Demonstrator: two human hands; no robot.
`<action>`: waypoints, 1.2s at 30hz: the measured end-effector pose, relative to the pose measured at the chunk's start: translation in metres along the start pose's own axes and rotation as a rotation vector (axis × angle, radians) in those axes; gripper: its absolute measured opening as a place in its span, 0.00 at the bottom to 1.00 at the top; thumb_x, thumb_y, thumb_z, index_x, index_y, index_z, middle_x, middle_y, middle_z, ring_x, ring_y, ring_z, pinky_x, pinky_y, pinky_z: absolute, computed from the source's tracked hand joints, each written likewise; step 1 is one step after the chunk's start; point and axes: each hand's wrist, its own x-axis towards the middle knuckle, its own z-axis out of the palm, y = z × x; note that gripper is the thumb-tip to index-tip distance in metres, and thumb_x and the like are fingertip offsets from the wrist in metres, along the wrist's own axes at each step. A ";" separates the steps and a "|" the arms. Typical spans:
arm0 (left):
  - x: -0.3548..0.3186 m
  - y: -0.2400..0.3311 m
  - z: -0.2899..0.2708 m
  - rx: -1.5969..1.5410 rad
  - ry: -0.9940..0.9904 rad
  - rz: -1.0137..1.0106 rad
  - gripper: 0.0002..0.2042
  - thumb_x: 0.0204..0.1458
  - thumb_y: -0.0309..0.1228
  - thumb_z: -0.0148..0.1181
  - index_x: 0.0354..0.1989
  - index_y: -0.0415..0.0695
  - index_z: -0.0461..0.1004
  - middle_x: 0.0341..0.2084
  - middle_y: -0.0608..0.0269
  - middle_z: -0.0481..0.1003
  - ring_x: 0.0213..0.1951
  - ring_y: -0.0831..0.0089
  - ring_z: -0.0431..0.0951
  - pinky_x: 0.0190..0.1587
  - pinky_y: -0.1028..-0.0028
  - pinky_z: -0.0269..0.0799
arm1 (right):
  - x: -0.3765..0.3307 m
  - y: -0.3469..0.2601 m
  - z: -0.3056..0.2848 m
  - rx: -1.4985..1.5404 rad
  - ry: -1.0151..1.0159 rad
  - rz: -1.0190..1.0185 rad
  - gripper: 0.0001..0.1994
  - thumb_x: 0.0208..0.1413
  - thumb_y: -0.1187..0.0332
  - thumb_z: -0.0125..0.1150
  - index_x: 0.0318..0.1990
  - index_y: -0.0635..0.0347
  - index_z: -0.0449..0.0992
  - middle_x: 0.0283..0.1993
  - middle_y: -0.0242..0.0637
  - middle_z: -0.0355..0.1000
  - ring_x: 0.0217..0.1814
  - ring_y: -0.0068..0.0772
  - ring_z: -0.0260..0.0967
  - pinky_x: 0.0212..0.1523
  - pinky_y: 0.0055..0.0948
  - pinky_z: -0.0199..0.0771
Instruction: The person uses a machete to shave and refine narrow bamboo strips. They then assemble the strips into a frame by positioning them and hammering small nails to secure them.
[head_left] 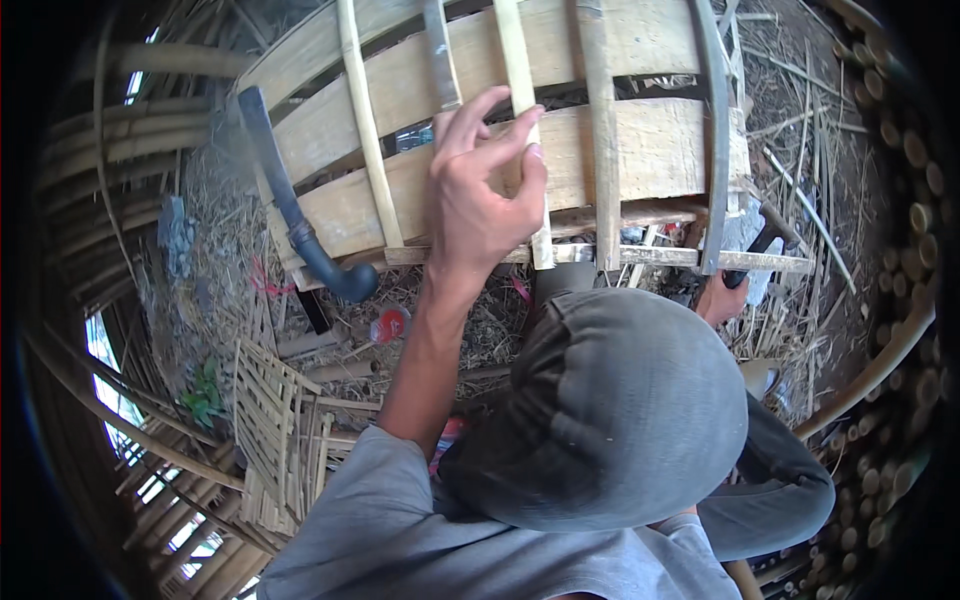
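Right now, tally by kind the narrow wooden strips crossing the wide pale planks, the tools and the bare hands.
Narrow wooden strips: 5
Tools (dark hook-handled blade, black-handled hand tool): 2
Bare hands (left hand, right hand): 2
Total: 9

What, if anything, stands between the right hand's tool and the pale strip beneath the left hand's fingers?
Two strips on the slatted panel lie between: a tan strip and, nearer the right hand, a grey strip. Nothing visible separates the left hand from the pale strip.
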 end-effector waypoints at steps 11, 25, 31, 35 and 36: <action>-0.006 -0.006 -0.009 -0.070 -0.054 -0.039 0.22 0.50 0.33 0.69 0.56 0.47 0.77 0.56 0.56 0.74 0.51 0.60 0.71 0.56 0.64 0.69 | 0.004 0.014 0.003 0.044 -0.088 -0.083 0.19 0.46 0.64 0.72 0.42 0.68 0.76 0.36 0.52 0.72 0.37 0.58 0.72 0.39 0.48 0.68; 0.010 0.011 -0.019 -0.213 -0.025 -0.732 0.45 0.26 0.45 0.85 0.50 0.34 0.63 0.32 0.62 0.69 0.34 0.75 0.70 0.36 0.73 0.74 | 0.012 0.029 -0.026 0.390 0.025 0.285 0.16 0.51 0.60 0.70 0.36 0.64 0.76 0.24 0.37 0.72 0.22 0.38 0.68 0.27 0.38 0.68; -0.002 -0.008 0.008 -0.467 0.148 -0.562 0.43 0.25 0.38 0.87 0.48 0.37 0.61 0.27 0.71 0.63 0.29 0.82 0.62 0.32 0.80 0.67 | 0.021 -0.008 -0.071 0.241 0.263 0.318 0.15 0.50 0.61 0.69 0.32 0.65 0.76 0.24 0.36 0.73 0.24 0.33 0.69 0.29 0.36 0.69; 0.006 -0.001 0.020 -0.626 0.158 -0.544 0.41 0.26 0.32 0.86 0.48 0.38 0.61 0.26 0.72 0.63 0.29 0.83 0.62 0.30 0.83 0.68 | 0.033 -0.019 -0.096 0.169 0.391 0.340 0.14 0.50 0.61 0.68 0.30 0.65 0.76 0.24 0.36 0.74 0.25 0.30 0.70 0.30 0.34 0.69; 0.010 0.002 0.025 -0.683 0.158 -0.558 0.41 0.26 0.32 0.86 0.48 0.39 0.61 0.26 0.72 0.63 0.29 0.83 0.63 0.30 0.83 0.68 | 0.038 -0.019 -0.107 0.177 0.421 0.341 0.14 0.50 0.61 0.68 0.30 0.65 0.76 0.24 0.35 0.75 0.25 0.29 0.70 0.30 0.34 0.69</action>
